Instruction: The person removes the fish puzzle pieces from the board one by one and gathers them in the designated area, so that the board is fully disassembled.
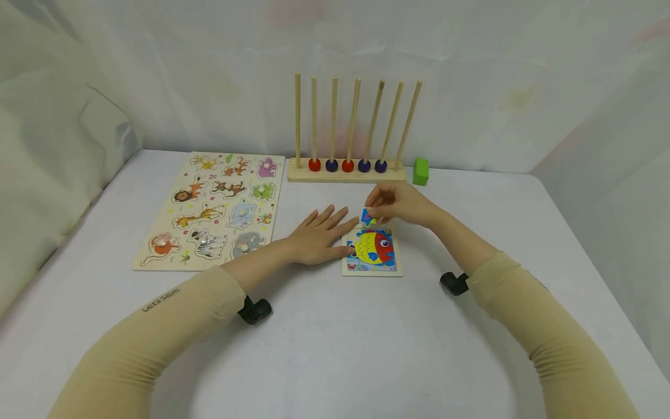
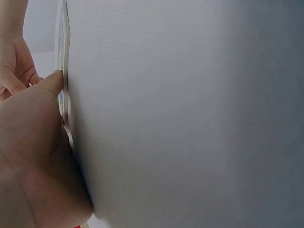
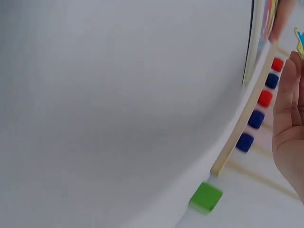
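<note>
Blue piece (image 1: 366, 217) pinched in the right hand (image 1: 402, 203), left hand (image 1: 318, 237) spread, touching the fish puzzle (image 1: 373, 249); likely fitting, needing far-edge alignment.

The left forearm (image 1: 256, 266) angles forward and inward to the left grip (image 1: 316, 238), a bare hand, palm down, fingers straight and spread, thumb held out to the side. The right forearm (image 1: 471, 244) slants inward to the right grip (image 1: 400, 203), slightly farther forward, thumb and fingers bent to a pinch. Beige sleeves (image 1: 173, 317) cover both arms above the bare wrists.
</note>
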A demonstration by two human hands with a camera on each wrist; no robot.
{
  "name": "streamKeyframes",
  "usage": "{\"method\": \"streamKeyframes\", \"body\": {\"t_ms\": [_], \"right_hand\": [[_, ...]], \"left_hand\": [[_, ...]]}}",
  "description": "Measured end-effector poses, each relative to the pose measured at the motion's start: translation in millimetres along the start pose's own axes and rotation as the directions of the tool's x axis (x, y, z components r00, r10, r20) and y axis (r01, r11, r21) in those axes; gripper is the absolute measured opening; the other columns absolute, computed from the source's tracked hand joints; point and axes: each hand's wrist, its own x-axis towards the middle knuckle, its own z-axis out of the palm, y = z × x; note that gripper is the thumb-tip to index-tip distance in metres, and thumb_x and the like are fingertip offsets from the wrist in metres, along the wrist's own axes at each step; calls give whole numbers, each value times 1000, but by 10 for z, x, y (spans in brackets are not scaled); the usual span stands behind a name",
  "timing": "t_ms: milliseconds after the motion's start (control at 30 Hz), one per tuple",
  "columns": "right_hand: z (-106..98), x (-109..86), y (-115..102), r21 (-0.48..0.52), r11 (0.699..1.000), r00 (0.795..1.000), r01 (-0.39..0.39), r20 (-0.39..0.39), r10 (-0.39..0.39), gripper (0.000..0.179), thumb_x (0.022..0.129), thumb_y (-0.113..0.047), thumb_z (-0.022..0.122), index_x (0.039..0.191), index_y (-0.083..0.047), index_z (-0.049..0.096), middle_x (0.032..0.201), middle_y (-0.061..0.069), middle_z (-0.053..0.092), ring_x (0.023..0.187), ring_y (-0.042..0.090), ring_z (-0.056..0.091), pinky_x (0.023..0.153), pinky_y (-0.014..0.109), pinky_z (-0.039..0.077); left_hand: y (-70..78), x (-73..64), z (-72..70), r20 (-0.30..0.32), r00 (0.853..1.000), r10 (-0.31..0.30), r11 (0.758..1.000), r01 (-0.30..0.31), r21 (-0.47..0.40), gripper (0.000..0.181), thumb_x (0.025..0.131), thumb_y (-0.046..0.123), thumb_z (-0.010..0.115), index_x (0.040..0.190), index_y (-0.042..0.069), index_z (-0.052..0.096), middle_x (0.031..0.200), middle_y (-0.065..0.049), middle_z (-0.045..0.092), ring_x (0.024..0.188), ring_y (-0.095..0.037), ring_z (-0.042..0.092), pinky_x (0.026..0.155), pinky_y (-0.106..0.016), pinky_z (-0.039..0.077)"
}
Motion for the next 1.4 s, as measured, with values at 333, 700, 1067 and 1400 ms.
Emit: {"method": "streamKeyframes", "body": {"t_ms": [333, 700, 1067, 1400], "right_hand": [[-330, -117, 161, -29, 998, 990, -58, -129, 54, 25, 94, -16, 67, 116, -4, 67, 98, 8, 63, 86, 21, 67, 79, 35, 62], [-550, -156, 349, -28, 991, 980, -131, -153, 125, 30, 95, -19, 67, 120, -3, 66, 94, 4, 62, 81, 15, 68, 77, 26, 61], [-665, -197, 431, 2, 979, 969, -204, -143, 203, 35, 95, -19, 67, 122, 3, 64, 104, 3, 69, 79, 7, 66, 76, 21, 59], [-721, -249, 516, 55, 967, 964, -248, -91, 252, 35, 95, -12, 65, 124, 7, 62, 99, -2, 70, 77, 7, 66, 73, 20, 59]], "left_hand": [[-12, 5, 12, -2, 1000, -3, 1000, 3, 4, 71, 100, 61, 37, 159, 35, 10, 170, 1, -3, 158, -28, -9, 127, -55, -4], [34, -43, -40, -6, 1000, 8, 1000, -8, 9, 71, 100, 59, 40, 159, 31, 13, 170, -2, -1, 158, -31, -6, 126, -58, -1], [33, -37, -36, -7, 1000, 11, 1000, -10, 10, 71, 100, 59, 40, 159, 32, 13, 170, -2, 0, 158, -31, -6, 126, -58, -1], [23, -18, -24, 3, 1000, -2, 1000, 2, 17, 71, 100, 60, 39, 159, 34, 11, 170, 0, -2, 158, -29, -7, 127, -56, -2]]}}
